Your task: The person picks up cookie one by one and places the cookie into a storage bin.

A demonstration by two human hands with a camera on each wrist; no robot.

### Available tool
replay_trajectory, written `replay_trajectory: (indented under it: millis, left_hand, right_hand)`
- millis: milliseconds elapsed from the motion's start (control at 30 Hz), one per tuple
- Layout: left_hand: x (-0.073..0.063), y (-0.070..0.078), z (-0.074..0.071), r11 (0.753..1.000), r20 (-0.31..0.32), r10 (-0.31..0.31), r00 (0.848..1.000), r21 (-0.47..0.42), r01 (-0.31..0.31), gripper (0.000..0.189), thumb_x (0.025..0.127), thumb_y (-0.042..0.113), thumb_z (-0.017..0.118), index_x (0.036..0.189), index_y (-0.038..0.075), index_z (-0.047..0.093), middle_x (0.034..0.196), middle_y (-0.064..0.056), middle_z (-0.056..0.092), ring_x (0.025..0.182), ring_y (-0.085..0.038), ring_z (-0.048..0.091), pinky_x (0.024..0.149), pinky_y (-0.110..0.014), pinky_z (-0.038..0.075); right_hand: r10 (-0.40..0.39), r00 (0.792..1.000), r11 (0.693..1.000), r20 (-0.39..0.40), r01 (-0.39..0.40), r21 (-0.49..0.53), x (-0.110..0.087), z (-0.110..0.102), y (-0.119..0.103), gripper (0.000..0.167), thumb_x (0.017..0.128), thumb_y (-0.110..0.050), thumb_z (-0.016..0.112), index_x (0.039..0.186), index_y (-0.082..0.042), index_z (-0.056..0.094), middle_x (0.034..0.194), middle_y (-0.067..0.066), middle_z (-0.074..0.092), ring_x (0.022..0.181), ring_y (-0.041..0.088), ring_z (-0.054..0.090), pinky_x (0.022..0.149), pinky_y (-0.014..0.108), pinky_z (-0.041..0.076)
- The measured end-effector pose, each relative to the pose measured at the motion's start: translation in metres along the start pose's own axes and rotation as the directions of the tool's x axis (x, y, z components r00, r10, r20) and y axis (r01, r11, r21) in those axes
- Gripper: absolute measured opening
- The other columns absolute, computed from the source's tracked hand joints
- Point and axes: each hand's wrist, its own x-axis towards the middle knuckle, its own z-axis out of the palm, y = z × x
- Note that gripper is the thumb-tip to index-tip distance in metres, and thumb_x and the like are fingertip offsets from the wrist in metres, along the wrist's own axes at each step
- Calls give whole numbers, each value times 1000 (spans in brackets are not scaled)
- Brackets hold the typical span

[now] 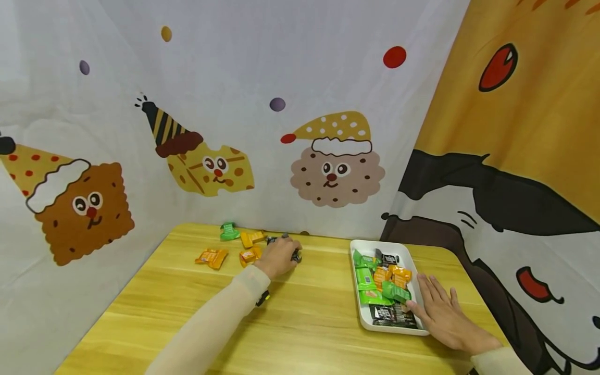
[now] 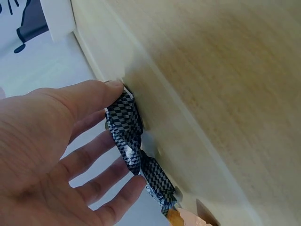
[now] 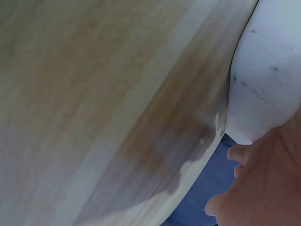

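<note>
My left hand (image 1: 279, 255) reaches to the back of the table and grips a black-and-grey checkered wrapped candy (image 2: 125, 117), thumb on one side and fingers on the other. A second checkered candy (image 2: 159, 179) lies right by the little finger. Close to this hand are orange-wrapped candies (image 1: 250, 255) and a green one (image 1: 229, 231). On the right, my right hand (image 1: 442, 315) lies with straight fingers along the side of a white tray (image 1: 389, 329), its thumb at the rim. Green (image 1: 366, 279), orange (image 1: 400, 276) and black (image 1: 383, 314) wrapped candies fill the tray.
The wooden table (image 1: 300, 317) ends at the back against a white curtain (image 1: 225, 67) printed with cartoon biscuits. An orange and dark printed cloth (image 1: 539, 172) hangs along the right side. Another orange candy (image 1: 212, 258) lies farther left.
</note>
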Motion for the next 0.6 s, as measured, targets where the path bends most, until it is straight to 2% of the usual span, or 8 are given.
replay_trajectory:
  millis: [133, 333, 600]
  left_hand:
    - [-1, -1, -1, 1000, 3, 13, 1000, 2, -13, 44, 102, 20, 93, 144, 10, 80, 139, -14, 82, 126, -39, 78, 101, -52, 71]
    - [-3, 0, -2, 1000, -2, 0, 1000, -4, 0, 44, 105, 23, 91, 146, 12, 79, 142, -14, 80, 127, -38, 77, 104, -52, 70]
    - [-5, 0, -2, 1000, -11, 4, 1000, -20, -4, 45, 106, 25, 89, 148, 11, 77, 143, -16, 79, 127, -38, 78, 103, -51, 71]
  right_hand:
    - [2, 1000, 1000, 3, -2, -2, 0, 0, -1, 102, 120, -62, 53, 184, 5, 11, 190, 38, 13, 176, 65, 7, 134, 93, -9]
    - [-6, 1000, 1000, 2, 6, 0, 2, -1, -1, 101, 120, -62, 52, 185, 4, 11, 190, 38, 14, 176, 65, 8, 133, 94, -6]
    - [0, 1000, 1000, 21, 0, 10, 1, -1, -1, 102, 120, -62, 52, 184, 6, 10, 190, 38, 12, 176, 66, 6, 132, 94, -8]
